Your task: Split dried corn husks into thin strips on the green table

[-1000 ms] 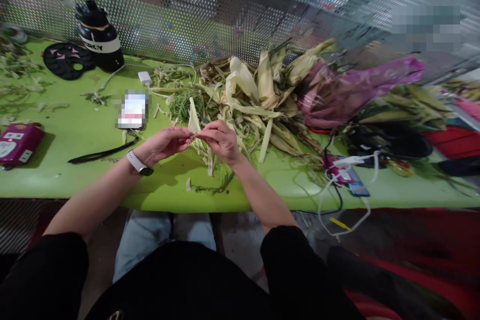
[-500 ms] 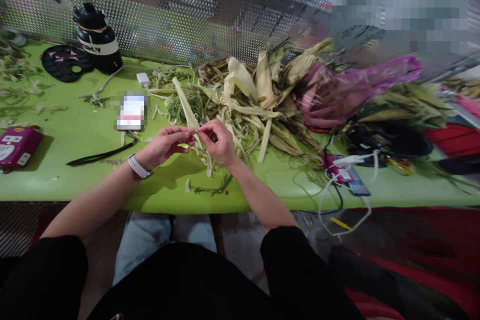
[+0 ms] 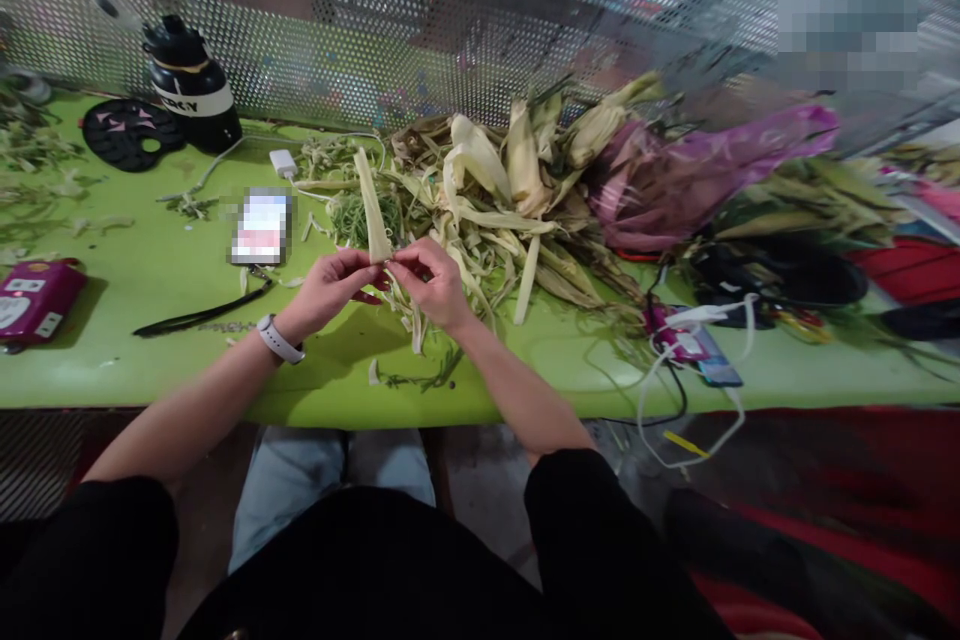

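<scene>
A pale corn husk strip (image 3: pixel 372 205) stands up between my two hands, its lower end pinched above the green table (image 3: pixel 187 370). My left hand (image 3: pixel 334 288) grips that end between thumb and fingers, a white watch on the wrist. Close against it, my right hand (image 3: pixel 431 282) pinches the same end from the other side. The fingertips almost meet, and what lies right under them is hidden. Behind the strip lies a bundle of thin green stems (image 3: pixel 349 220). Past my right hand spreads a heap of corn husks (image 3: pixel 525 170).
A phone (image 3: pixel 261 225) with a black strap lies left of my hands. Farther left are a black bottle (image 3: pixel 191 90) and a magenta power box (image 3: pixel 39 300). At right are a pink plastic bag (image 3: pixel 660 185) and tangled white cables (image 3: pixel 697 318). A perforated metal panel (image 3: pixel 337 10) stands behind.
The husk strip has turned more upright, its top swinging slightly right. My left fingers have closed in on its lower end beside my right hand. The camera view has shifted slightly.
</scene>
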`<act>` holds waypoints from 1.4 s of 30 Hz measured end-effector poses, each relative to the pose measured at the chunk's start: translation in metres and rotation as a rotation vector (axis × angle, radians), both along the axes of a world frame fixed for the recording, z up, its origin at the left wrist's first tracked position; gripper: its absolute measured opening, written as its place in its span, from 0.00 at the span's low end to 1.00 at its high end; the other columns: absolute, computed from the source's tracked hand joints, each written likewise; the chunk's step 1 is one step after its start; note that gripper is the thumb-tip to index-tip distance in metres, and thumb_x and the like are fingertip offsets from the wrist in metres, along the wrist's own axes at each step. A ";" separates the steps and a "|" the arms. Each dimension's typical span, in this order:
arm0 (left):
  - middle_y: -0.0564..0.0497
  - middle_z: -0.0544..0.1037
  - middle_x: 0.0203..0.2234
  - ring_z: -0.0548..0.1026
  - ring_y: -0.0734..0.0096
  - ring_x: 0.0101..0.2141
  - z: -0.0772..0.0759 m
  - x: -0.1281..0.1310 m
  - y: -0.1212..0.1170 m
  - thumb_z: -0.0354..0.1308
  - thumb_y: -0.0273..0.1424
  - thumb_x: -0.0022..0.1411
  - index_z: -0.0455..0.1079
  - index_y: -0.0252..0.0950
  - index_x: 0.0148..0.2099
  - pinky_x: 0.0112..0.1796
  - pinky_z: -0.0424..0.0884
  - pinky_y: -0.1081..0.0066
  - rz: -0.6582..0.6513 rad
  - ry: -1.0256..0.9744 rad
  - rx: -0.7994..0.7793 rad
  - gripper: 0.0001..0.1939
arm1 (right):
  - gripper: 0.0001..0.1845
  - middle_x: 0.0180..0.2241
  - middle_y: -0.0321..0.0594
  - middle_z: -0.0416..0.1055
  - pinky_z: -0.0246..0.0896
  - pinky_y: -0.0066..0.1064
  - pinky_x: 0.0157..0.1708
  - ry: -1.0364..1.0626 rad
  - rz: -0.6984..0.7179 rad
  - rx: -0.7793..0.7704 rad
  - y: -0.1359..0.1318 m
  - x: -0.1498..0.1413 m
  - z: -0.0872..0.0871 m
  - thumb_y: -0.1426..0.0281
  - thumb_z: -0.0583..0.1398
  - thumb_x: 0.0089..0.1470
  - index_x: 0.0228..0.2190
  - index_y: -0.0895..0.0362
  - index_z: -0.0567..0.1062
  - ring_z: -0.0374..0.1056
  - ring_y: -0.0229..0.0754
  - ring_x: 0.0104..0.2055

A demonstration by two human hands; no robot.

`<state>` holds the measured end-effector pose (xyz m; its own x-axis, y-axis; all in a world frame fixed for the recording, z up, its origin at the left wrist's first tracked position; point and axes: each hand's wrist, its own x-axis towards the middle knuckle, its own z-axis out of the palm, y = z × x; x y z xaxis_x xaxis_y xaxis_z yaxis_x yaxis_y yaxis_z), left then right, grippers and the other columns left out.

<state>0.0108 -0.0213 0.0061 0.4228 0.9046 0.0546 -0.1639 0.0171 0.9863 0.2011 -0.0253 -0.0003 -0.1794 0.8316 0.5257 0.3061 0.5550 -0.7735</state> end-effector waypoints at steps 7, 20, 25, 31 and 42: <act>0.42 0.82 0.36 0.82 0.67 0.34 0.001 0.002 -0.001 0.64 0.36 0.60 0.75 0.29 0.44 0.32 0.79 0.71 0.005 0.087 0.011 0.15 | 0.10 0.32 0.36 0.69 0.62 0.28 0.29 0.049 -0.023 -0.091 0.003 -0.001 -0.006 0.60 0.61 0.58 0.34 0.55 0.74 0.64 0.34 0.29; 0.44 0.82 0.31 0.80 0.74 0.29 0.001 -0.003 0.005 0.59 0.24 0.62 0.74 0.28 0.36 0.30 0.77 0.76 -0.038 -0.158 -0.330 0.03 | 0.06 0.30 0.34 0.68 0.60 0.28 0.27 -0.021 0.057 0.030 0.000 0.001 -0.002 0.66 0.60 0.60 0.40 0.52 0.71 0.63 0.34 0.28; 0.46 0.81 0.28 0.77 0.79 0.24 0.007 -0.004 0.006 0.57 0.21 0.63 0.74 0.27 0.34 0.27 0.75 0.82 -0.038 -0.261 -0.480 0.06 | 0.06 0.37 0.40 0.70 0.65 0.31 0.33 -0.251 0.107 0.343 0.005 0.014 0.002 0.68 0.60 0.61 0.39 0.51 0.77 0.68 0.39 0.37; 0.46 0.81 0.26 0.76 0.80 0.22 0.011 -0.004 0.008 0.55 0.20 0.64 0.75 0.25 0.33 0.25 0.75 0.83 -0.036 -0.264 -0.610 0.09 | 0.08 0.37 0.40 0.71 0.66 0.31 0.35 -0.297 0.078 0.371 0.009 0.015 -0.005 0.63 0.59 0.63 0.40 0.51 0.78 0.69 0.40 0.39; 0.46 0.81 0.25 0.77 0.78 0.23 0.014 -0.002 0.003 0.55 0.21 0.63 0.75 0.26 0.33 0.24 0.74 0.82 -0.018 -0.243 -0.598 0.08 | 0.08 0.34 0.40 0.73 0.68 0.31 0.35 -0.206 0.012 0.363 0.006 0.006 -0.007 0.64 0.59 0.62 0.36 0.52 0.78 0.70 0.39 0.36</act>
<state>0.0090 -0.0184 0.0202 0.4773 0.8012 -0.3608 -0.3756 0.5573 0.7405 0.2073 -0.0193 -0.0074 -0.3200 0.5959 0.7365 0.4263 0.7849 -0.4497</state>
